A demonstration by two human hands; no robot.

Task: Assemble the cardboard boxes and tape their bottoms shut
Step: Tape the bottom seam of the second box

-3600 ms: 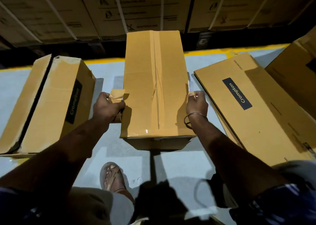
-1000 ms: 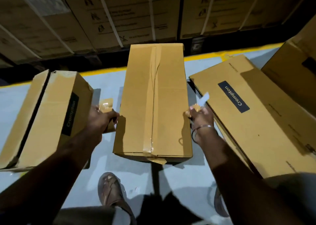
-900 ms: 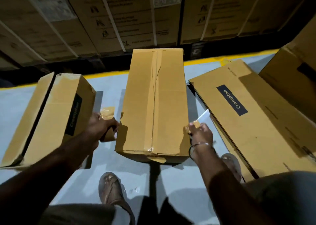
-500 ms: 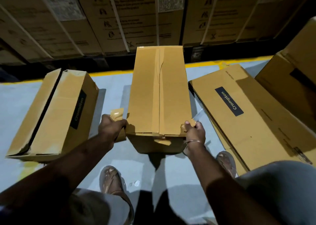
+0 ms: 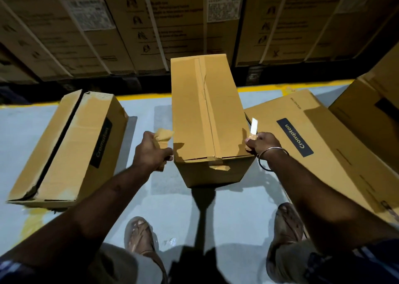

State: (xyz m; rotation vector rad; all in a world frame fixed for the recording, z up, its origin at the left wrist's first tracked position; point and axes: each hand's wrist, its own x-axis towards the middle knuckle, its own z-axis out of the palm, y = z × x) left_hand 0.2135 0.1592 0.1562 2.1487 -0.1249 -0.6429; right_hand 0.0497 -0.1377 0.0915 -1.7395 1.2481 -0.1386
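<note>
A tall cardboard box (image 5: 194,119) stands on the floor between my hands, flaps closed upward. Brown tape (image 5: 206,102) runs along its top seam, and the tape's end (image 5: 218,165) folds loosely over the near edge. My left hand (image 5: 151,152) is beside the box's left near corner, shut on a roll of brown tape (image 5: 164,134). At the right near corner, my right hand (image 5: 262,143) grips a small white cutter blade (image 5: 254,126) that points up. Neither hand rests on the box top.
A made-up box (image 5: 71,145) lies on its side at left. A flat Crompton box (image 5: 323,154) lies at right, with another box (image 5: 373,119) behind it. Strapped cartons (image 5: 194,24) are stacked beyond a yellow floor line (image 5: 280,88). My sandalled feet (image 5: 140,236) stand near the box.
My right hand has come off the box's near right corner and now holds the blade upright beside it. My left hand stays by the left side with the tape roll.
</note>
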